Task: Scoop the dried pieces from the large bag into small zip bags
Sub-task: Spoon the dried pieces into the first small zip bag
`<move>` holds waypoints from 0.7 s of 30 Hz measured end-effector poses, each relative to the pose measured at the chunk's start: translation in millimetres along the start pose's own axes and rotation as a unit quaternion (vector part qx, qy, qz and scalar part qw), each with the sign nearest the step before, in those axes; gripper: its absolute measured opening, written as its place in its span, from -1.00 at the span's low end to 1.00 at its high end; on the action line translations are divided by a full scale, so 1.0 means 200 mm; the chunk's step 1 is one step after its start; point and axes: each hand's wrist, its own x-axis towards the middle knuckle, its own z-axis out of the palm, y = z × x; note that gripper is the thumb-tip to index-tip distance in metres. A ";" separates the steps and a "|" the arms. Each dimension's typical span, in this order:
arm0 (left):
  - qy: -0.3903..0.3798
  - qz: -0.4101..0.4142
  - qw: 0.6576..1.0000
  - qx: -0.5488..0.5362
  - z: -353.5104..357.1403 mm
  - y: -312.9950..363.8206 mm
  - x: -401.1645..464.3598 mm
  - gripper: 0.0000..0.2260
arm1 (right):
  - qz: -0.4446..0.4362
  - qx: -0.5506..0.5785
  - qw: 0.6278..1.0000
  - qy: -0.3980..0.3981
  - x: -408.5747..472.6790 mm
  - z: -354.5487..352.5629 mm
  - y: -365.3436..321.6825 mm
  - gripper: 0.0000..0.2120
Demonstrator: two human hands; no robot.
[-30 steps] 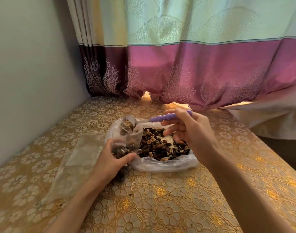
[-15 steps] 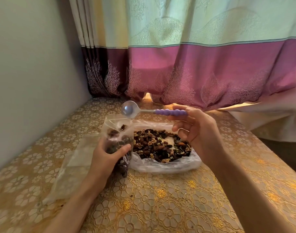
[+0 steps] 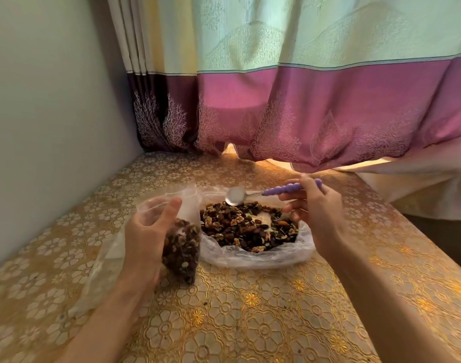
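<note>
A large clear plastic bag [image 3: 255,259] lies open in the middle of the table, holding a pile of dried pieces [image 3: 247,226]. My left hand [image 3: 145,237] grips a small zip bag [image 3: 183,247] upright just left of it; the small bag is more than half full of dark pieces and its mouth is open. My right hand [image 3: 315,205] pinches the purple handle of a metal spoon [image 3: 289,189]. The spoon's empty bowl [image 3: 234,196] hovers right at the far edge of the pile.
The table [image 3: 250,310] wears a gold floral cover. More clear plastic bags [image 3: 103,268] lie flat under my left forearm. A grey wall [image 3: 40,127] stands at the left, and a pink and green curtain [image 3: 302,113] hangs down to the table's far edge.
The spoon tipped its load into the small bag, lifted away empty, then moved right and down to the pile in the large bag. My left hand has shifted higher on the small bag.
</note>
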 end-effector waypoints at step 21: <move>-0.381 -0.150 0.883 0.228 -0.14 0.03 0.05 -0.42 | 0.111 -0.098 0.989 -0.025 0.03 0.00 0.17 -0.65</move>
